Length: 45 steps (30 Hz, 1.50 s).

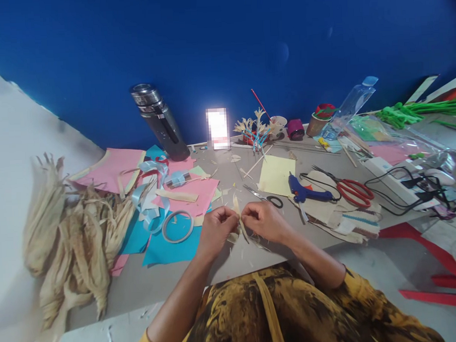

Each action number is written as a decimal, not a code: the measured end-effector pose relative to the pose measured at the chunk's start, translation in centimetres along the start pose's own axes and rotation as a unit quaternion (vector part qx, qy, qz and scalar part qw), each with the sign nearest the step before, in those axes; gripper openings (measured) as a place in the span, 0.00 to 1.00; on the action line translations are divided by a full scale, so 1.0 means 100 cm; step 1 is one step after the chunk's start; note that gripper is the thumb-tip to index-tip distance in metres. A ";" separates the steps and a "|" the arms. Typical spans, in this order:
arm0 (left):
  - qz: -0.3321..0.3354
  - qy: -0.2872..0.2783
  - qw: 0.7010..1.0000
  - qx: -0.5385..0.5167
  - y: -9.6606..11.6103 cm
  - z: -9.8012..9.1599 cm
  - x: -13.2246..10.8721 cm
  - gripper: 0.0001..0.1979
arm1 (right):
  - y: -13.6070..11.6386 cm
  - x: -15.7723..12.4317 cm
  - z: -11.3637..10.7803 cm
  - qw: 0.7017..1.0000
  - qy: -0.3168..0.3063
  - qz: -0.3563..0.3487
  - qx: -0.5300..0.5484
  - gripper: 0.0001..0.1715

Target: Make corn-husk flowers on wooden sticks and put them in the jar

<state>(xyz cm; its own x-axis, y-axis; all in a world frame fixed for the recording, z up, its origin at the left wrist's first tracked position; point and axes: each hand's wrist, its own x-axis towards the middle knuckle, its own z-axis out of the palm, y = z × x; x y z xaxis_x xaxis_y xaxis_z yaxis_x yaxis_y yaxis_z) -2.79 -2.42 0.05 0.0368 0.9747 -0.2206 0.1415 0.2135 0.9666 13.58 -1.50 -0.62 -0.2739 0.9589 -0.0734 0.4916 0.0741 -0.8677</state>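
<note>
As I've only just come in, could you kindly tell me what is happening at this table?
A person's left hand and right hand are close together over the table, both apparently pinching a thin, pale, dry strip. The blue glue gun lies to the right, near the red-handled scissors; neither is in hand. Dry husks lie to the left.

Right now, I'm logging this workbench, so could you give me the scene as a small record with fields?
left hand: fingers pinching a pale strip
right hand: fingers pinching the same strip
tools beyond right hand: small scissors, blue glue gun
left side: dried husks, tape ring on coloured sheets
by the wall: dark flask
</note>
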 end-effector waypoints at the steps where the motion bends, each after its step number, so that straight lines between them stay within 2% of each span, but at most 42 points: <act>1: 0.001 -0.002 1.000 0.000 -0.001 0.000 0.000 0.08 | 0.000 0.000 0.000 1.000 0.010 -0.010 -0.017 0.08; 6: 0.004 -0.008 1.000 0.016 -0.002 0.001 -0.003 0.09 | -0.005 -0.001 0.000 0.998 0.022 -0.008 -0.057 0.09; 13: 0.029 0.015 0.998 0.055 -0.003 0.008 -0.004 0.10 | -0.008 -0.004 0.003 0.989 0.043 -0.026 -0.136 0.07; 15: 0.026 -0.015 0.999 0.025 -0.001 0.008 -0.006 0.10 | -0.004 -0.004 0.003 0.985 0.054 -0.030 -0.159 0.07; 17: 0.016 -0.084 0.995 -0.055 0.006 0.004 -0.010 0.12 | 0.004 -0.003 -0.001 0.983 0.072 -0.023 -0.168 0.07; 19: 0.012 -0.152 0.973 -0.173 0.019 -0.007 -0.016 0.14 | 0.013 -0.001 -0.009 0.984 0.103 0.000 -0.147 0.08; 20: 0.019 -0.157 0.960 -0.231 0.026 -0.014 -0.019 0.15 | 0.017 0.000 -0.014 0.985 0.123 0.015 -0.123 0.08; 22: 0.054 -0.128 0.946 -0.293 0.040 -0.031 -0.022 0.16 | 0.023 0.001 -0.024 0.986 0.153 0.048 -0.044 0.08; 24: 0.070 -0.102 0.950 -0.285 0.047 -0.044 -0.016 0.16 | 0.025 0.001 -0.032 0.983 0.139 0.082 0.082 0.10; 26: 0.059 -0.089 0.971 -0.214 0.047 -0.050 -0.001 0.14 | 0.025 0.000 -0.034 0.964 0.086 0.103 0.229 0.13; 28: 0.035 -0.072 0.993 -0.082 0.039 -0.050 0.017 0.09 | 0.023 -0.001 -0.032 0.935 0.045 0.101 0.336 0.15; 30: 0.005 -0.001 0.998 0.058 0.029 -0.047 0.032 0.05 | 0.023 -0.002 -0.027 0.916 0.030 0.090 0.389 0.16; 32: 0.054 0.118 0.983 0.133 0.023 -0.040 0.034 0.04 | 0.023 -0.003 -0.021 0.912 0.034 0.082 0.401 0.16; 33: 0.070 0.139 0.978 0.139 0.021 -0.036 0.031 0.04 | 0.024 -0.003 -0.017 0.913 0.042 0.082 0.398 0.16; 34: 0.076 0.128 0.981 0.126 0.020 -0.030 0.026 0.05 | 0.024 -0.003 -0.014 0.915 0.053 0.082 0.392 0.15; 35: 0.058 0.087 0.991 0.088 0.019 -0.023 0.020 0.08 | 0.024 -0.003 -0.011 0.918 0.068 0.082 0.381 0.14; 37: -0.027 -0.049 0.998 -0.014 0.017 -0.007 0.008 0.14 | 0.024 -0.002 -0.007 0.929 0.097 0.073 0.349 0.14; 38: -0.071 -0.104 0.990 -0.069 0.015 0.001 0.003 0.17 | 0.023 -0.003 -0.006 0.936 0.107 0.065 0.329 0.14; 40: -0.114 -0.141 0.973 -0.141 0.009 0.014 -0.002 0.19 | 0.021 -0.004 -0.005 0.947 0.108 0.048 0.298 0.15; 42: -0.130 -0.160 0.961 -0.185 0.004 0.020 -0.002 0.18 | 0.019 -0.005 -0.008 0.944 0.077 0.045 0.318 0.15; 43: -0.135 -0.170 0.955 -0.202 0.003 0.020 -0.001 0.17 | 0.020 -0.005 -0.010 0.934 0.049 0.050 0.352 0.15; 45: -0.148 -0.199 0.939 -0.240 0.003 0.020 -0.001 0.16 | 0.021 -0.005 -0.014 0.894 -0.013 0.063 0.443 0.20</act>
<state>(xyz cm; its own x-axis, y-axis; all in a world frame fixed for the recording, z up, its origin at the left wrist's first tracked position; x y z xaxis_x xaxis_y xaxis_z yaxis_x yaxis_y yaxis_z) -0.80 -2.55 0.10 0.4458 0.7860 -0.4283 -0.2544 0.5700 0.7813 15.89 -1.39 -1.72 -0.2879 0.9365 -0.2004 -0.3239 -0.2922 -0.8998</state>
